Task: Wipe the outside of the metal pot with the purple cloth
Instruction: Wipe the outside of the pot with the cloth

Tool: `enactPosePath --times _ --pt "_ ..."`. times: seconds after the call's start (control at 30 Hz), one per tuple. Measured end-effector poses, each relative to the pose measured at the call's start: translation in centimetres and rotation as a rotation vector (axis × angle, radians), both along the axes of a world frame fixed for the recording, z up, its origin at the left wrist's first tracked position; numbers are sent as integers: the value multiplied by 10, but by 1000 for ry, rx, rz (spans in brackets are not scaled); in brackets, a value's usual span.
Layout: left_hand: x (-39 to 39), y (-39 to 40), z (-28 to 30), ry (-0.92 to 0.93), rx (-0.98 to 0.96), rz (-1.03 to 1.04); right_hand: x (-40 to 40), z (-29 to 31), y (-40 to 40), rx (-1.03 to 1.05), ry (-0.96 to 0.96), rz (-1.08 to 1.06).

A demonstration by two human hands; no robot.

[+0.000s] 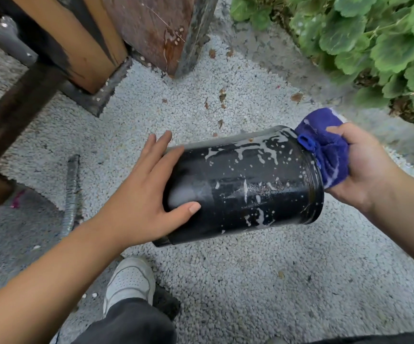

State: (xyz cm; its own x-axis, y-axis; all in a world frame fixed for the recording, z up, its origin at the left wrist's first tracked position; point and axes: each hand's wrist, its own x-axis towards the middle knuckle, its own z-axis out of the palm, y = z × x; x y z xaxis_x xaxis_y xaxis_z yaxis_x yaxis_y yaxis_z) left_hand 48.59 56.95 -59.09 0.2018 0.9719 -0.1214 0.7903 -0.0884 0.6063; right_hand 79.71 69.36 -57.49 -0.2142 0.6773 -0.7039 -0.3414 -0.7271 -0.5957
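Head view, near to far: a white shoe (129, 281) stands on the pebble ground (250, 281) below the grips. Left hand (136, 194) lies released, fingers straight, flat against the base end of the black metal pot (240, 184), which is held on its side between the two grips, streaked with white suds. Right hand (364, 165) grasps the bunched purple cloth (325, 147) against the pot's rim; beyond it grow green leaves (374, 38), and beyond the left grip stand wooden posts (82, 38).
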Motion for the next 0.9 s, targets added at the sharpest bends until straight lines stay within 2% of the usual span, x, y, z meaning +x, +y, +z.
enactPosePath --times 0.17,0.2,0.23,0.3,0.33,0.37,0.4,0.53,0.63,0.7,0.8,0.83,0.9 --pt "-19 17 9 -19 13 48 4 9 -15 -62 39 -12" --pt "-25 22 10 -106 15 84 3 10 -16 -66 55 -13" --pt "-28 26 12 -283 -16 144 3 10 -16 -78 61 -28" --pt "-32 33 13 -808 -78 281 1 9 -14 -124 52 -78" --pt "-34 31 11 -945 -59 300 -2 7 -14 -156 45 -102" --pt "-34 29 8 -933 -21 279 -6 4 -13 -183 44 -123" --pt "-36 24 3 -820 24 221 -10 3 -11 -210 46 -146" --pt "-40 13 -8 -19 139 -169 -18 2 -6 -176 35 -136" --pt "-28 15 -2 388 122 -169 -20 5 -4 -119 -70 -101" --pt "-21 16 4 497 96 -111 -21 10 5 -50 -240 -89" --pt "-13 11 5 493 81 -21 -24 29 34 223 -508 -139" --pt "-11 9 3 485 73 0 -29 39 44 341 -557 -108" --pt "-6 4 1 452 74 20 -47 61 58 528 -616 123"
